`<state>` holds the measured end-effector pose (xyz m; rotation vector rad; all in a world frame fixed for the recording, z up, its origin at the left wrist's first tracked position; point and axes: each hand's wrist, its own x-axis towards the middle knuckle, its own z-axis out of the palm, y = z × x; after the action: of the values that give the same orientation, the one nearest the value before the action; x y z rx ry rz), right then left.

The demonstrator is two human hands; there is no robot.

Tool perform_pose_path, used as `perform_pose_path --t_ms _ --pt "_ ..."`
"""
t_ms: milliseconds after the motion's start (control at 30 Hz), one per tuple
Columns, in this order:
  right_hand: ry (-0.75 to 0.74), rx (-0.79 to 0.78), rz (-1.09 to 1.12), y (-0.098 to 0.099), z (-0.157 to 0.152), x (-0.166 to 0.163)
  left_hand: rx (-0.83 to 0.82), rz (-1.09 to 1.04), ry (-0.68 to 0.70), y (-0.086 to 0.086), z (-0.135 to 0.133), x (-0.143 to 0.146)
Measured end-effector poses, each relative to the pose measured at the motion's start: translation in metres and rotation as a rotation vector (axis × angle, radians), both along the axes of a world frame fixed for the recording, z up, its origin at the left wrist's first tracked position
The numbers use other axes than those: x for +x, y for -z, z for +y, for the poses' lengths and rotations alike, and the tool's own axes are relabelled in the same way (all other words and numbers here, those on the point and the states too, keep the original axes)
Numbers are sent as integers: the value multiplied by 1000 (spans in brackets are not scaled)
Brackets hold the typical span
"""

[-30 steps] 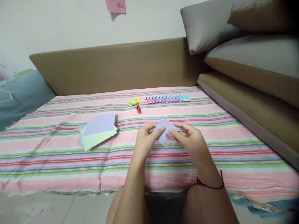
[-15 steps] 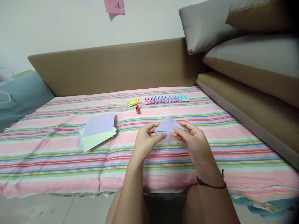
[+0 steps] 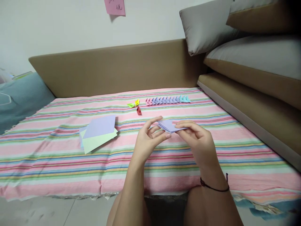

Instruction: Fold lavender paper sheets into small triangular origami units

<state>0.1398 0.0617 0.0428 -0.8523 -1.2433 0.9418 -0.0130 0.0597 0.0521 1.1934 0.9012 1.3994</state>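
Both hands hold a folded lilac paper point(image 3: 169, 125) above the striped cloth point(image 3: 58, 163). My left hand point(image 3: 148, 142) has its fingers partly spread, and their tips touch the paper's left edge from below. My right hand point(image 3: 197, 140) pinches the paper's right side between thumb and fingers. The paper lies nearly flat and shows layered folds. A dark cord bracelet point(image 3: 213, 185) circles my right wrist.
A stack of lilac and pale green paper sheets point(image 3: 98, 132) lies to the left. Behind the hands stands a row of small folded pieces point(image 3: 167, 99), pink, lilac and blue, with yellow-green point(image 3: 134, 103) and red point(image 3: 139, 110) ones beside it. Cushions point(image 3: 246, 47) are stacked at right.
The lilac paper has gone from an upright triangle facing me to a nearly flat folded shape. My left fingers have opened out under it and both hands have risen slightly.
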Motion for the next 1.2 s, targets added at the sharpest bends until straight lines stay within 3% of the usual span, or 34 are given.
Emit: perform_pose_path --t_ms 100,200,300,467,567,667,800,933,1067,1200 --pt "221 226 -153 -1 -4 -6 -99 -178 -60 1 0 4" --pt "486 401 -391 -1 -9 -12 -207 -332 50 1 0 9" --pt "567 523 -625 1 -9 -17 -185 -365 150 0 -1 14" --pt "410 507 -774 2 -5 -25 -129 -284 71 0 0 16" --pt "307 492 -676 0 -3 -22 -141 -220 -79 2 2 10" --pt "312 462 -574 -1 -1 -11 -159 -127 -152 3 4 3" --pt "156 459 -567 4 3 4 -170 -37 -117 1 1 -1" --pt "-9 437 -529 6 4 10 -73 82 -34 -3 -1 -1" --pt "-35 400 -502 2 2 14 60 224 16 -4 -3 -2" --pt "-38 285 -468 1 1 18 114 192 31 -1 -3 -2"
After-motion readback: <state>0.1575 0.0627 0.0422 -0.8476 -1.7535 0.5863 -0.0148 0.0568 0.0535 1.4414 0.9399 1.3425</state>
